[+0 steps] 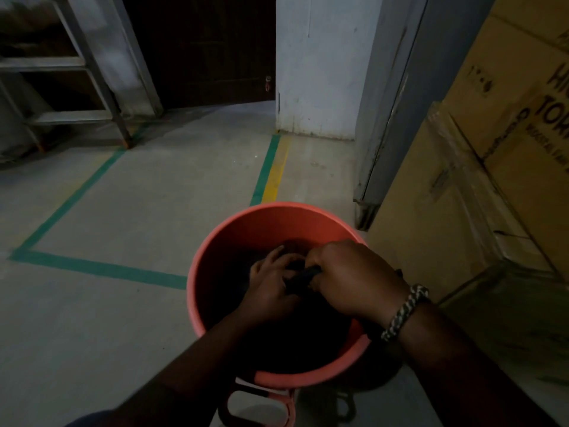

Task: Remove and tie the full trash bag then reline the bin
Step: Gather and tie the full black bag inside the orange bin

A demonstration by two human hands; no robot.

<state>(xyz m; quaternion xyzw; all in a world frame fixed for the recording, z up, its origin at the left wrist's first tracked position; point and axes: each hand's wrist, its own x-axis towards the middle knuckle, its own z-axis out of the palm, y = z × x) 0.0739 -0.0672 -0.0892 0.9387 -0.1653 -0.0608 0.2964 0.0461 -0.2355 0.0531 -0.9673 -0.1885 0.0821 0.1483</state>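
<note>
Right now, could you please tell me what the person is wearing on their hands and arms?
Both hands are bare, with no gloves or visible sleeves on the forearms. The right hand has a braided cord bracelet on its wrist, woven in dark and pale strands. The left hand shows nothing worn.

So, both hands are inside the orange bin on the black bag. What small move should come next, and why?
Probably draw the gathered neck of the black bag tight and upward. Both the left hand and the right hand are closed on a twisted dark bunch, and the bag sits deep inside the orange bin. Whether a knot is already made is too dark to tell.
</note>
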